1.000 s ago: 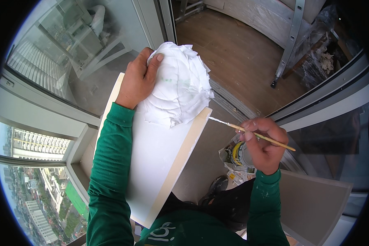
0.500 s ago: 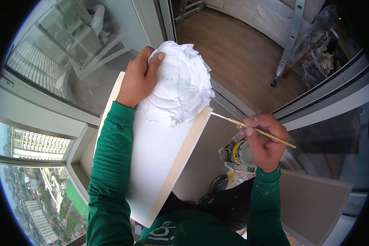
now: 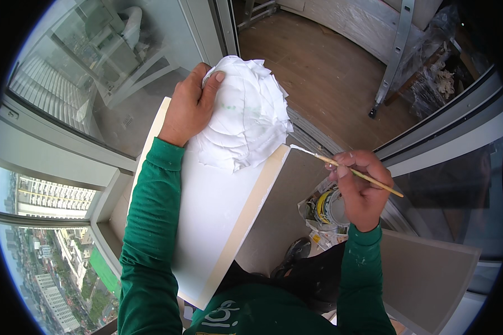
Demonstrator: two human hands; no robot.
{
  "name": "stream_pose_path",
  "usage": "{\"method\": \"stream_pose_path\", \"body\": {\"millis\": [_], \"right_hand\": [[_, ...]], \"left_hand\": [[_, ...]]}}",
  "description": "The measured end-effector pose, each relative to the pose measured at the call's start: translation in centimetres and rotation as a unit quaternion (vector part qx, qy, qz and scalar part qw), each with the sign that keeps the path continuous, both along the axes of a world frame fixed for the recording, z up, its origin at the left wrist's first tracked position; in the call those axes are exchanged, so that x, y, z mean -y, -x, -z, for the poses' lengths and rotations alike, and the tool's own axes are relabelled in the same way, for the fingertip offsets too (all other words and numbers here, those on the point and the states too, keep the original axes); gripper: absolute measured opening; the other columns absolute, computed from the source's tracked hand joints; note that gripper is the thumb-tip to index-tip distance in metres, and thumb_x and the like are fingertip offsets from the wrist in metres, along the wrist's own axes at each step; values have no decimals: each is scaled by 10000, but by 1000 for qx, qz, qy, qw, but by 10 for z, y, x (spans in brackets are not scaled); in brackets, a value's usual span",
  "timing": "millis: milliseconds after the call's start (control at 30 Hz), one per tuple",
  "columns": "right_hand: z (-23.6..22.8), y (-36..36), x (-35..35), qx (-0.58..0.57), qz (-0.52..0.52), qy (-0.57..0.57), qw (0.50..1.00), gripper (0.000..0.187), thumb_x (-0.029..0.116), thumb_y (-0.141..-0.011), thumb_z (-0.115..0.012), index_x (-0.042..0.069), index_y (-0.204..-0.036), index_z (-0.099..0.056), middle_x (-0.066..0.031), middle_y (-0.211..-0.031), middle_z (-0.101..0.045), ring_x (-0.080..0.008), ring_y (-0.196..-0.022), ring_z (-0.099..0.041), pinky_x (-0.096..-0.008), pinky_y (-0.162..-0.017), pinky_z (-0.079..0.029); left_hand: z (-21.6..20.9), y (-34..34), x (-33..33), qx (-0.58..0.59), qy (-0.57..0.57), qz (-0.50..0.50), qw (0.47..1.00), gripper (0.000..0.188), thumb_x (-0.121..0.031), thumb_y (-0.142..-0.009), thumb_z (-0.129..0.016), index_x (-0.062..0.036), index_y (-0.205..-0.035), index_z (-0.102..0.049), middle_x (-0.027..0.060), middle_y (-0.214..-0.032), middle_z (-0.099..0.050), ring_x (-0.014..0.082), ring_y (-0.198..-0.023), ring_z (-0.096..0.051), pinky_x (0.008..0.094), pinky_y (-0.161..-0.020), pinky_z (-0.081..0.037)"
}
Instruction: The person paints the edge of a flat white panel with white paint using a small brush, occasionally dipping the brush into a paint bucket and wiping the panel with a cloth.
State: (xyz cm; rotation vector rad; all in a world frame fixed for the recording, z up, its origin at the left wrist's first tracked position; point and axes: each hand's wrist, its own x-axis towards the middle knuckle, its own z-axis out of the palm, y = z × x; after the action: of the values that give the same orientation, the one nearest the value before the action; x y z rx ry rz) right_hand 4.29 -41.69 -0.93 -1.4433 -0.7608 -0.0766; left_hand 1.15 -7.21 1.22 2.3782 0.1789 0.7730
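My left hand [image 3: 193,106] is closed on a white folded cloth [image 3: 243,111] with faint green spots, its thumb on top. Under the cloth lies a white panel [image 3: 207,218] that slants toward my body, with beige tape [image 3: 251,218] along its long edges. Between the thumb and fingers of my right hand [image 3: 363,181] is a thin wooden paintbrush [image 3: 369,178]. Its white, paint-covered tip touches or nearly touches the panel's far right corner. White paint shows along the panel's right edge. What the left fingers grip beneath the cloth is hidden.
An open paint can [image 3: 332,206] stands on newspaper [image 3: 324,237] below my right hand. A second panel [image 3: 430,279] leans at the lower right. Beyond the sliding-door track are a wooden floor [image 3: 313,72] and a ladder [image 3: 397,56]. Windows [image 3: 50,195] are on the left.
The brush tip has shifted slightly up, onto the panel's far right corner, and my right hand has moved up a little with it. My left hand, cloth and panel stay put.
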Motion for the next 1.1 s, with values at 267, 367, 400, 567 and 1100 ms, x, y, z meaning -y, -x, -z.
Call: {"method": "stream_pose_path", "body": {"millis": [267,367,400,567,1100], "right_hand": [[1,0,0,2,-23,8,1000,124,-82,-933,-673,-50,-1052,-665,-152,-959,-752,-188,-839,-758,-311,-780,-614],[0,1,-1,-17,-4,-9,1000,125,-87,-921,-673,-45,-1039,-667,-148,-937,-753,-183,-828,-758,-308,-775,-615],[-1,2,0,-24,-3,-15,1000,126,-90,-918,-672,-43,-1035,-668,-147,-931,-754,-182,-826,-759,-307,-775,-616],[-5,3,6,28,-65,43,997,132,-100,-921,-669,-42,-1040,-671,-152,-933,-755,-184,-842,-760,-303,-790,-614],[-3,2,2,32,-46,42,998,134,-80,-899,-684,-38,-1026,-683,-145,-925,-763,-182,-794,-764,-299,-742,-617]], "left_hand": [[1,0,-2,1,-3,1,1000,475,-382,-1103,-592,85,-1182,-623,320,-806,-671,434,-706,-685,438,-700,-537],[1,0,-2,3,-1,3,1000,473,-382,-1104,-590,83,-1186,-621,315,-795,-666,425,-688,-674,435,-689,-535],[3,0,-3,7,-2,3,1000,471,-381,-1105,-589,82,-1187,-621,313,-791,-665,424,-682,-670,434,-685,-533],[3,0,-4,13,-5,5,1000,467,-378,-1107,-586,81,-1184,-617,304,-773,-662,412,-658,-658,425,-664,-526],[0,2,-2,-4,6,3,1000,430,-373,-1115,-577,55,-1117,-611,272,-810,-645,359,-709,-600,401,-715,-516]]}}
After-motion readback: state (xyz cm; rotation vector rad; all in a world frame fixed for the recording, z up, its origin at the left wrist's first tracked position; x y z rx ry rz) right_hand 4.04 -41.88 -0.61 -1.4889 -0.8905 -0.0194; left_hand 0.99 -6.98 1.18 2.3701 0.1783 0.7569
